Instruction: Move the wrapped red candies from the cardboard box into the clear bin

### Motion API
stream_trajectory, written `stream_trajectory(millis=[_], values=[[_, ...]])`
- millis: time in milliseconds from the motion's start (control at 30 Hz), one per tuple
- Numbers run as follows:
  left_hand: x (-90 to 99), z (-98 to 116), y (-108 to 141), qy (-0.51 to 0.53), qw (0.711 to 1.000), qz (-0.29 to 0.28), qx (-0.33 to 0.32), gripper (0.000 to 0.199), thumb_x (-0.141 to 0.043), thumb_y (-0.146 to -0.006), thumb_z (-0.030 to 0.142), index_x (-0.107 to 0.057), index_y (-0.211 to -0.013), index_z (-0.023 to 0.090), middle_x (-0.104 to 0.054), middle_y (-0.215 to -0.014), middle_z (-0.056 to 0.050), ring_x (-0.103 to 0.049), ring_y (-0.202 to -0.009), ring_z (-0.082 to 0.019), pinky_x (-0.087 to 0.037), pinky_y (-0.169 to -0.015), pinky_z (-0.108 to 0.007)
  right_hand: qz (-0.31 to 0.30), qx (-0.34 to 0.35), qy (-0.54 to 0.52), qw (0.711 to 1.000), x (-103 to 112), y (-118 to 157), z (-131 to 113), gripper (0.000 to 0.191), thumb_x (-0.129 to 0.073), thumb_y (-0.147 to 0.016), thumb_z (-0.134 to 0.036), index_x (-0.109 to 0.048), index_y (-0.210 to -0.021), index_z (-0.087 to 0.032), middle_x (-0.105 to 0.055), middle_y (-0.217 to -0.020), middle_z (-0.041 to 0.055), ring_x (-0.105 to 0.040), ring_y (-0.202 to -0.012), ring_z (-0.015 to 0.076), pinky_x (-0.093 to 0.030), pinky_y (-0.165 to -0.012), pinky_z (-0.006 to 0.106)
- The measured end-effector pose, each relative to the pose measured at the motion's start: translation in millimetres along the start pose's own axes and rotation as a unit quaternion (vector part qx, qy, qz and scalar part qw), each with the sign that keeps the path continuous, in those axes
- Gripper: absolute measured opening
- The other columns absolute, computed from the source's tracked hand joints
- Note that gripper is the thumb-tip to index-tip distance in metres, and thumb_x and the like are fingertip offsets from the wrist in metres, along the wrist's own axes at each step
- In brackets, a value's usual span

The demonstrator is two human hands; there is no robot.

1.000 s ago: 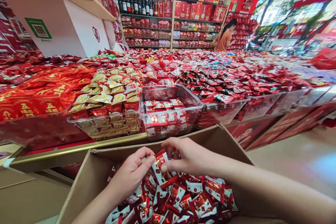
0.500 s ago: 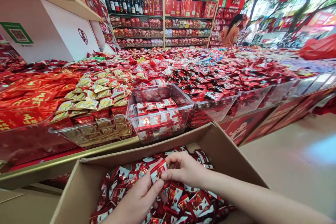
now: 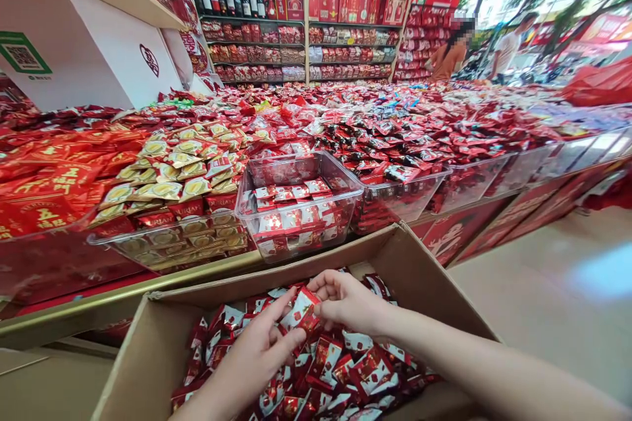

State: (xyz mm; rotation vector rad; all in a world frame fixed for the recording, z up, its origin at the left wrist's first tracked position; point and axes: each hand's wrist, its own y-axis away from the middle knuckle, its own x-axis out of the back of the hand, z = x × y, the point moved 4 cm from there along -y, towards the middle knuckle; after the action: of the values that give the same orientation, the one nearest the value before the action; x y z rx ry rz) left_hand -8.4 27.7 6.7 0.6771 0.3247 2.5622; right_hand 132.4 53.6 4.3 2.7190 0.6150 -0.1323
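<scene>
A small red-and-white wrapped candy packet (image 3: 302, 311) is between my two hands, above an open cardboard box (image 3: 197, 296). My right hand (image 3: 348, 302) pinches its right edge with thumb and fingers. On the packet's left side, my left hand (image 3: 264, 348) cradles it, the thumb along the lower edge and a finger along the upper one. The left hand's other fingers are partly hidden. Beneath both hands, loose candy packets (image 3: 372, 371) of the same kind lie jumbled in the box.
Beyond the box's far wall stands a clear plastic bin (image 3: 296, 207) with rows of similar packets. Durian packets (image 3: 168, 191) fill a bin to its left, dark red packets (image 3: 385, 148) one to its right. Two people (image 3: 449, 56) are at the back right; shelves (image 3: 306, 20) stand behind.
The packet has turned so more of its white face shows. My left thumb and finger have spread wider around it, while my right hand keeps its pinch. The view has shifted slightly.
</scene>
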Motion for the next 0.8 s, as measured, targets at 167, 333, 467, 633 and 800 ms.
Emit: stream_trajectory(millis=[167,333,467,633,800], values=[[4.9,2,-5,0.164,0.986,0.011,0.006,0.029,-0.059,-0.067,0.027,-0.054,-0.093,0.016,-0.059,-0.074,0.001,-0.048,-0.047,-0.007,-0.041,-0.042,-0.019,-0.028,0.020,-0.006,0.999,4,1,-8,0.021,-0.060,-0.060,-0.017,-0.051,-0.078,-0.013,-0.051,-0.058,-0.0044,-0.047,-0.047,0.0043,-0.041,-0.048,0.019],[7.3,5,-3,0.201,0.979,0.031,-0.005,0.023,-0.061,-0.066,0.025,-0.055,-0.087,0.017,-0.060,-0.071,0.003,-0.047,-0.048,-0.006,-0.043,-0.042,-0.018,-0.033,0.039,-0.035,0.998,3,2,-14,0.026,-0.066,-0.058,-0.026,-0.054,-0.075,-0.012,-0.054,-0.058,-0.0029,-0.048,-0.049,0.0053,-0.041,-0.051,0.021],[5.8,5,-4,0.205,0.978,0.038,-0.012,0.021,-0.060,-0.067,0.025,-0.054,-0.086,0.017,-0.059,-0.074,0.003,-0.045,-0.046,-0.005,-0.042,-0.041,-0.017,-0.044,0.036,-0.047,0.997,3,2,-15,0.028,-0.067,-0.057,-0.029,-0.055,-0.075,-0.012,-0.056,-0.061,-0.0014,-0.050,-0.052,0.0066,-0.041,-0.054,0.022],[0.5,2,-5,0.200,0.980,0.014,-0.007,0.020,-0.059,-0.068,0.026,-0.053,-0.085,0.016,-0.055,-0.068,0.003,-0.047,-0.055,-0.009,-0.042,-0.047,-0.020,-0.043,0.039,0.038,0.998,6,1,-11,0.026,-0.065,-0.059,-0.033,-0.051,-0.066,-0.013,-0.050,-0.051,-0.0045,-0.042,-0.045,0.0050,-0.033,-0.046,0.019],[-7.7,-10,-6,0.118,0.993,-0.012,-0.016,0.012,-0.056,-0.068,0.023,-0.050,-0.076,0.016,-0.047,-0.058,0.006,-0.041,-0.052,-0.008,-0.035,-0.047,-0.019,-0.040,0.065,0.190,0.979,11,-5,1,0.015,-0.060,-0.063,-0.028,-0.053,-0.067,-0.015,-0.047,-0.053,-0.0048,-0.038,-0.048,0.0058,-0.030,-0.046,0.018]])
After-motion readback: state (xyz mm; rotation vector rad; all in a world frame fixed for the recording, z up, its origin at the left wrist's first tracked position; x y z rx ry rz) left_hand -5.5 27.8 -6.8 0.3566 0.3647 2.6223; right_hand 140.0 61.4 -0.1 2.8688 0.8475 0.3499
